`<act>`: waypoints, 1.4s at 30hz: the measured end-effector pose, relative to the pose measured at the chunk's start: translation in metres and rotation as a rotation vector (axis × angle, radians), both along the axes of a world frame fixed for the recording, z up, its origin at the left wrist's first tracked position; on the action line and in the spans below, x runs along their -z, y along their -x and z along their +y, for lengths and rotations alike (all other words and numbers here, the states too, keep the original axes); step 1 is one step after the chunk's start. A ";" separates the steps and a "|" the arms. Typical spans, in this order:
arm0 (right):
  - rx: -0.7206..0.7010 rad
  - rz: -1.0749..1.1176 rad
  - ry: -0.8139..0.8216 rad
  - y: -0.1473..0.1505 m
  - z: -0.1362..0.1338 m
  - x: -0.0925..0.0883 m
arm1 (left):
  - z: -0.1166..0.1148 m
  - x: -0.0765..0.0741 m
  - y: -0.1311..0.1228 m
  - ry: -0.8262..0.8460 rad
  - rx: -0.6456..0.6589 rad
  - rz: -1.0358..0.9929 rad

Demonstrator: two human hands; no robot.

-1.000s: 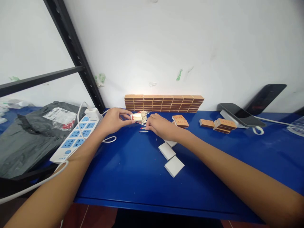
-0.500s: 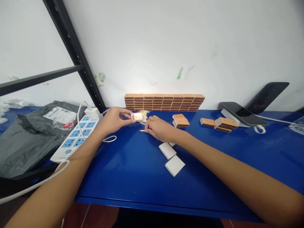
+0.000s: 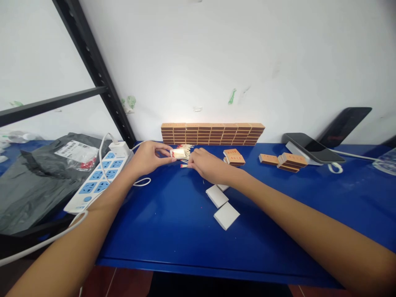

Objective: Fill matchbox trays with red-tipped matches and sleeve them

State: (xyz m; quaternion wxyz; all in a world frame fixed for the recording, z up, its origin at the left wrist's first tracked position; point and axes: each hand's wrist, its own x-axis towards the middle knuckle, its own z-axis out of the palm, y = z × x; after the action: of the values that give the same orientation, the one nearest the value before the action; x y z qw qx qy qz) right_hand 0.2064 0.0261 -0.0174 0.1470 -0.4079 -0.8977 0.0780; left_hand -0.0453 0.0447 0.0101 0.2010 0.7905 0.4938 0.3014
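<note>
My left hand (image 3: 152, 158) pinches a small matchbox tray (image 3: 177, 154) between thumb and fingers; red-tipped matches lie in it. Just to the right, my right hand (image 3: 206, 165) is closed on a match (image 3: 184, 166), its red head pointing left. Behind the tray and partly hidden by it is a heap of loose matches (image 3: 188, 147). Several white trays (image 3: 227, 215) rest on the blue table in front of my right hand. Beyond that hand sits a small pile of orange matchbox sleeves (image 3: 234, 156).
A stacked wall of matchboxes (image 3: 213, 134) stands along the back. More matchboxes (image 3: 292, 161) lie at the right beside a phone on a stand (image 3: 312, 147). On the left are a power strip (image 3: 102, 175), white cables and a grey plastic bag (image 3: 40, 181).
My right hand has shifted slightly up with the match, bringing it closer to the tray. My left hand stays on the tray. The whole view has moved a little.
</note>
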 end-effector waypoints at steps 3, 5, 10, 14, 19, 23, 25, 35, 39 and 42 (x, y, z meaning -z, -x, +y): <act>0.056 0.063 -0.055 -0.002 0.002 -0.004 | -0.005 -0.002 -0.005 0.030 0.037 -0.021; 0.092 0.083 -0.095 -0.001 0.002 -0.004 | -0.007 -0.002 -0.009 0.044 0.073 -0.033; 0.103 0.085 -0.158 0.004 0.001 0.001 | -0.010 0.001 -0.012 0.071 0.161 -0.061; 0.055 0.146 -0.192 0.004 0.003 0.005 | -0.010 -0.001 -0.012 0.073 0.166 -0.062; 0.070 0.344 -0.233 0.001 0.007 0.005 | -0.012 -0.006 -0.012 0.024 0.079 -0.064; 0.155 0.362 -0.230 -0.002 0.012 0.011 | -0.008 -0.003 -0.006 -0.056 -0.022 -0.057; 0.168 0.306 -0.197 -0.001 0.014 0.016 | -0.005 -0.001 -0.003 -0.085 -0.070 -0.049; 0.105 0.167 -0.133 0.010 0.019 0.027 | -0.002 0.001 -0.002 -0.159 -0.090 -0.095; 0.107 0.169 -0.143 0.008 0.018 0.026 | -0.001 0.002 -0.001 -0.150 -0.080 -0.108; 0.086 0.162 -0.149 0.007 0.017 0.027 | 0.000 0.003 -0.001 -0.145 -0.082 -0.107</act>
State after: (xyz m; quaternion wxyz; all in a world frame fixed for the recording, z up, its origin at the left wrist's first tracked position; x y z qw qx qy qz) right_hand 0.1991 0.0434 -0.0445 0.2521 -0.4266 -0.8678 0.0374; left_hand -0.0444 0.0448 0.0066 0.1567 0.7649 0.4913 0.3861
